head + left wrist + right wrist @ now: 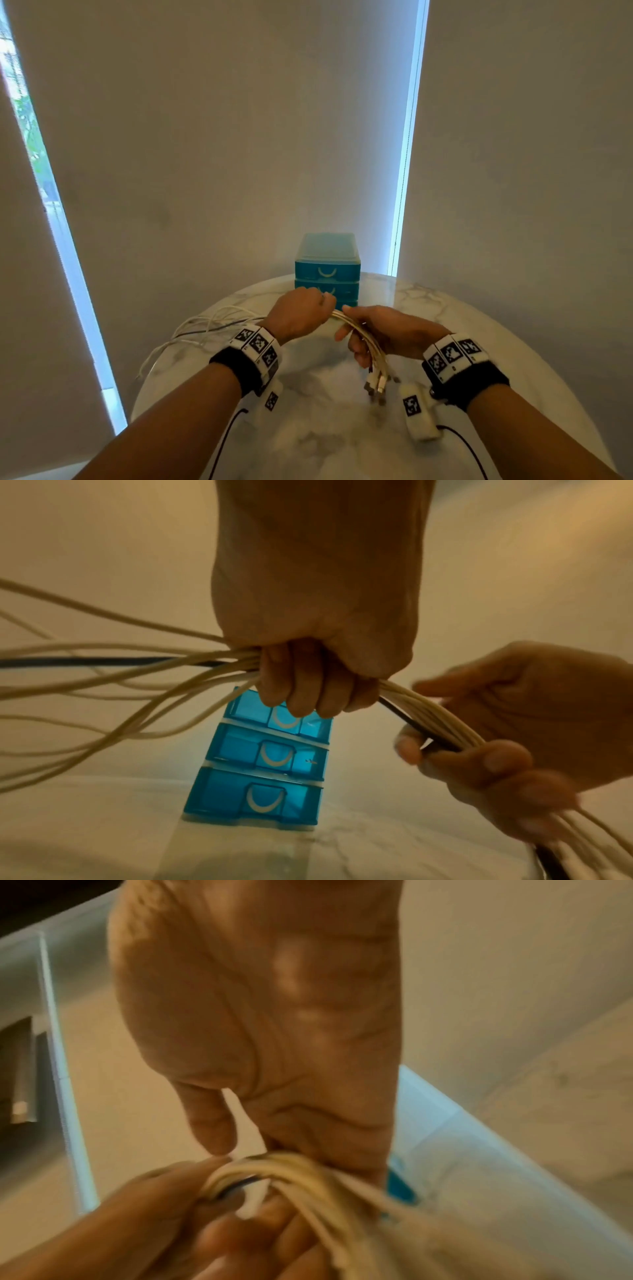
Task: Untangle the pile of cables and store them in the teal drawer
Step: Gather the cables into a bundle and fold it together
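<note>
I see the marble table [445, 308] filling the lower frame, with the teal drawer unit [327, 265] upright at its far edge, centre frame, all three drawers shut. Low centre, my left hand [296, 317] has its fingers curled round the cables [356, 330] and my right hand [380, 334] grips them too. The bundle runs from upper left down to lower right, plug ends [375, 382] hanging towards the table, loose lengths [205, 325] trailing left.

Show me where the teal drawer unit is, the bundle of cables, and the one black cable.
teal drawer unit [327, 270]: head view, front of its top drawer.
bundle of cables [435, 718]: left wrist view, cream strands between the hands.
black cable [103, 660]: left wrist view, its dark length left of the fist.
</note>
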Demonstrator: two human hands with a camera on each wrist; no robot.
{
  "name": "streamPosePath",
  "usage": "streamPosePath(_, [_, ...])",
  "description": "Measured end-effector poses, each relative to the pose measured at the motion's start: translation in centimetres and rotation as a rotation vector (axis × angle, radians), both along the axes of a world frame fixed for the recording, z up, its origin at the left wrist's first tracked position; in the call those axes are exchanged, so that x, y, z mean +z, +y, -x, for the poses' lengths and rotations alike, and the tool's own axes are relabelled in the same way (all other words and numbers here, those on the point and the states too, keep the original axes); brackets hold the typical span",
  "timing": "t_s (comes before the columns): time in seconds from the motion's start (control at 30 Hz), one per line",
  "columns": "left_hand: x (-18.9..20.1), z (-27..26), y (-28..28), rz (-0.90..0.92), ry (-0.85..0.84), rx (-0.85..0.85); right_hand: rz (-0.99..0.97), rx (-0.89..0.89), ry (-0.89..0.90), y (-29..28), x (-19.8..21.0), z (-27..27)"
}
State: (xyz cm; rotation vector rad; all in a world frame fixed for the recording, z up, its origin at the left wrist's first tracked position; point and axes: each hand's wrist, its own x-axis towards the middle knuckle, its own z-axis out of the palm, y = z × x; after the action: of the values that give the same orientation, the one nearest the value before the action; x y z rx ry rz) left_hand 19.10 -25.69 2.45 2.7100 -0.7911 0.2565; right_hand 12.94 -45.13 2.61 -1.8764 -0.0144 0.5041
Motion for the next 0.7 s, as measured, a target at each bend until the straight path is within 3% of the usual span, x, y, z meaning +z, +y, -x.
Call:
streamPosePath(0.1, [-0.8, -0.6, 0.3, 0.083, 0.027, -0.013, 0.418, -0.082, -0.276, 1.8, 0.4, -0.3])
streamPosePath(0.17, [-1.7, -0.9, 0.4, 0.146, 0.162, -0.011, 0.685, -0.105, -0.533, 1.5, 0.0, -0.7])
streamPosePath(0.23, [-2.3, -1.3, 0.4, 0.115, 0.271, -0.013, 0.868, -0.120, -0.670, 0.3, -1.0, -1.4])
streamPosePath(0.37, [-2.8, -2.0, 1.8, -0.055, 0.240, 0.047, 1.353, 0.096, -0.917, -1.5, -2.8, -1.6])
streamPosePath(0.5, [-4.5, -1.5, 1.3, -0.250, 0.140, 0.124, 1.371, 0.244, -0.759, -1.8, -4.6, -1.6])
streamPosePath(0.6, [-5.1, -1.3, 0.3, -0.215, 0.153, 0.101, 1.098, 0.164, -0.582, -0.7, -5.1, -2.4])
streamPosePath(0.7, [-4.4, -1.3, -0.5, -0.163, 0.121, 0.027, 0.843, 0.084, -0.628, 1.9, -5.0, -3.1])
